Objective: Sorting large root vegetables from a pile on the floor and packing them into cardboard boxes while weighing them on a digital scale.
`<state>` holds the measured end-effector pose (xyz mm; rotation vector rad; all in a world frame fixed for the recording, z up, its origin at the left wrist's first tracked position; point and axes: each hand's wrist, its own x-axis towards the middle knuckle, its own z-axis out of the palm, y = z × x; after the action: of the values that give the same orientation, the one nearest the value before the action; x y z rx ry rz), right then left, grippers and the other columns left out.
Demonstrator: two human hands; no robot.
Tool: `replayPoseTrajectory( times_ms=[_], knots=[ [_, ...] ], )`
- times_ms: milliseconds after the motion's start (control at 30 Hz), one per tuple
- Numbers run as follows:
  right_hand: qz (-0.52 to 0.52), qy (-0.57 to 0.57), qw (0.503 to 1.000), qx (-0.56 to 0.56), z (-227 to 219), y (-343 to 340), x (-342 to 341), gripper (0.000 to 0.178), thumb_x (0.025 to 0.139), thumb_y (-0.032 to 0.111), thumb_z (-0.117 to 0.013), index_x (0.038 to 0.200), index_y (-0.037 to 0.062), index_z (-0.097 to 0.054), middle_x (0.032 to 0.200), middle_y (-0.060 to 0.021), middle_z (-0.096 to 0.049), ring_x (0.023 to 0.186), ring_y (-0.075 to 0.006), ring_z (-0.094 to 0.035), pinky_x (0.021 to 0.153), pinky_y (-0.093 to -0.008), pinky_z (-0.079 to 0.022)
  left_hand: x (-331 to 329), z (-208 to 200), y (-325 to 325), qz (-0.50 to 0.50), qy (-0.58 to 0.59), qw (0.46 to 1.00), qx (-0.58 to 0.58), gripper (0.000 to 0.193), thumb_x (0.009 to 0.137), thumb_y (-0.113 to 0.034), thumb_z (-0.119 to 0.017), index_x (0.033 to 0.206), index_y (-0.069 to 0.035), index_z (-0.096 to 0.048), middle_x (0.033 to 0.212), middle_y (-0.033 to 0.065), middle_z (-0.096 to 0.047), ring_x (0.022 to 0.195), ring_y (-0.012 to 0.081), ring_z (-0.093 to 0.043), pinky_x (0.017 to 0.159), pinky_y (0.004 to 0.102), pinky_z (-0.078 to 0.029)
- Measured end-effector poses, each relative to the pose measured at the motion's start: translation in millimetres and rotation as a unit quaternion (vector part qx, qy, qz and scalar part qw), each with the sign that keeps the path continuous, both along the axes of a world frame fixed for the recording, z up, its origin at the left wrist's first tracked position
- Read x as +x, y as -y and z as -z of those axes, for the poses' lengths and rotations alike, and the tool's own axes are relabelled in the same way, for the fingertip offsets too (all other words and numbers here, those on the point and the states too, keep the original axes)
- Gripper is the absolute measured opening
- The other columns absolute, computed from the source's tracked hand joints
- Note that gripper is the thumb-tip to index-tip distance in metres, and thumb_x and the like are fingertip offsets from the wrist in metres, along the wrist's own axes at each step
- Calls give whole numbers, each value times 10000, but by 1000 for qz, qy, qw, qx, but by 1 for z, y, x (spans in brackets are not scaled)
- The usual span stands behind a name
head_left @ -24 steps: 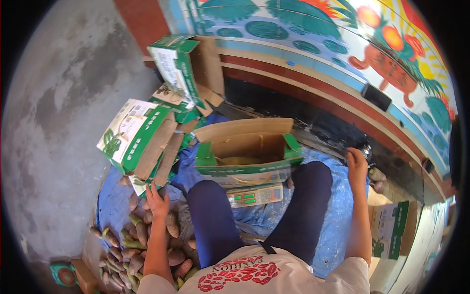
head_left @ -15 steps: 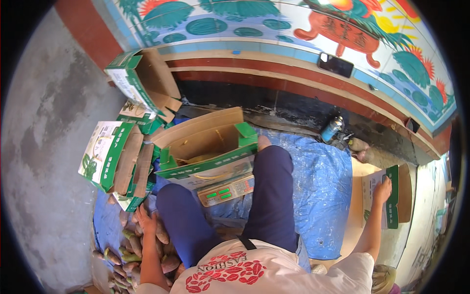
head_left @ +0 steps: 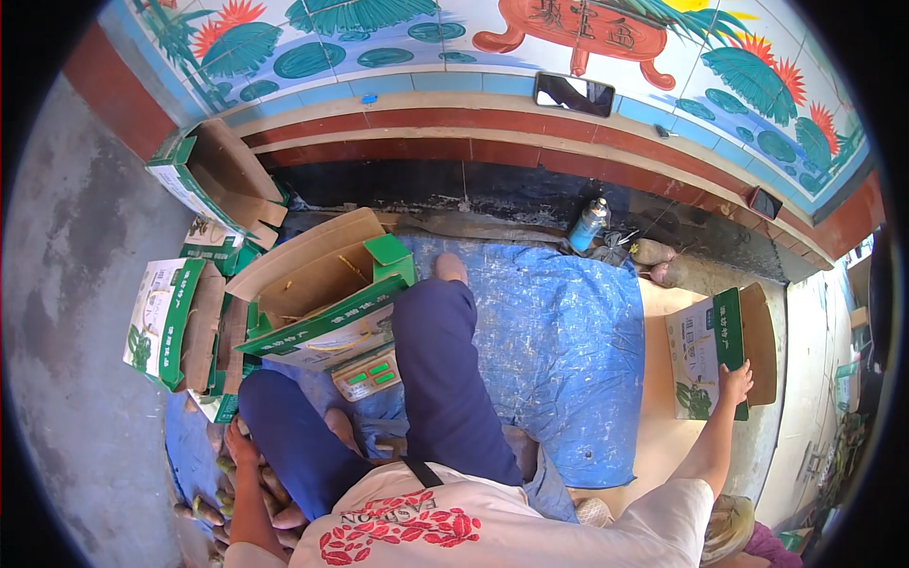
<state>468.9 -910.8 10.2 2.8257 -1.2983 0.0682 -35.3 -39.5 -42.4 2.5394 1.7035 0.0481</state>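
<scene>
My right hand (head_left: 736,382) lies against the lower part of a green and white carton (head_left: 699,355), its fingers spread over the edge by the open side. At the lower left, my left hand (head_left: 243,445) is beside my left knee, above a pile of brownish-green radishes (head_left: 275,488). Its fingers look closed; what is in them is too small to make out. In front of my knees an open green and white carton (head_left: 327,327) sits on a scale (head_left: 366,376) with lit green displays. A few yellowish strips show inside that carton.
Stacked open cartons (head_left: 180,327) stand at the left, with another carton (head_left: 222,180) behind them. A blue tarp (head_left: 540,350) covers the floor. By the wall are a blue spray can (head_left: 589,225) and several large radishes (head_left: 651,253). A phone (head_left: 574,95) rests on the ledge.
My right hand has moved down along the right carton, toward me. My left hand has drawn its fingers together near the radishes. The whole view has shifted to the right.
</scene>
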Motion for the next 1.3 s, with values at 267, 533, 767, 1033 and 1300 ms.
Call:
replayPoseTrajectory(
  times_ms=[267,533,767,1033,1300],
  knots=[
    [-71,-37,995,-53,7,-4,-5,722,724,359,-675,1351,211,-346,1234,-71,-551,1149,-301,-503,912,-523,-402,-18,1,-12,-53,-41,998,-15,659,744,-288,-680,1303,-103,-384,1271,184,-447,1206,344,-386,1043,419,-278],
    [-211,-74,974,-26,48,21,-9,311,819,320,-541,1020,99,-625,1029,-165,-631,959,-348,-605,784,-455,-492,-11,48,-10,12,-7,1000,-17,541,784,-246,-610,1266,-85,-426,1264,172,-465,1223,356,-372,1043,421,-295],
    [-190,25,975,-116,0,-16,-9,340,905,282,-425,1141,97,-585,1077,-102,-628,965,-297,-608,759,-433,-496,5,2,28,4,-3,1000,-4,539,755,-192,-659,1237,-50,-465,1204,204,-500,1136,394,-441,1005,423,-329],
    [-288,17,956,-57,-121,-166,-26,343,884,268,-482,1095,21,-592,1034,-175,-621,921,-359,-594,761,-454,-465,53,-23,23,-24,222,975,5,509,759,-159,-650,1227,-56,-480,1223,191,-507,1172,349,-440,997,410,-347],
    [-444,322,834,-61,-234,-286,-29,360,921,256,-493,1151,-7,-576,1091,-213,-602,960,-360,-592,796,-392,-464,108,-115,39,65,458,883,77,403,786,-110,-615,1176,-54,-527,1186,173,-540,1132,321,-486,996,367,-351]
  ],
)
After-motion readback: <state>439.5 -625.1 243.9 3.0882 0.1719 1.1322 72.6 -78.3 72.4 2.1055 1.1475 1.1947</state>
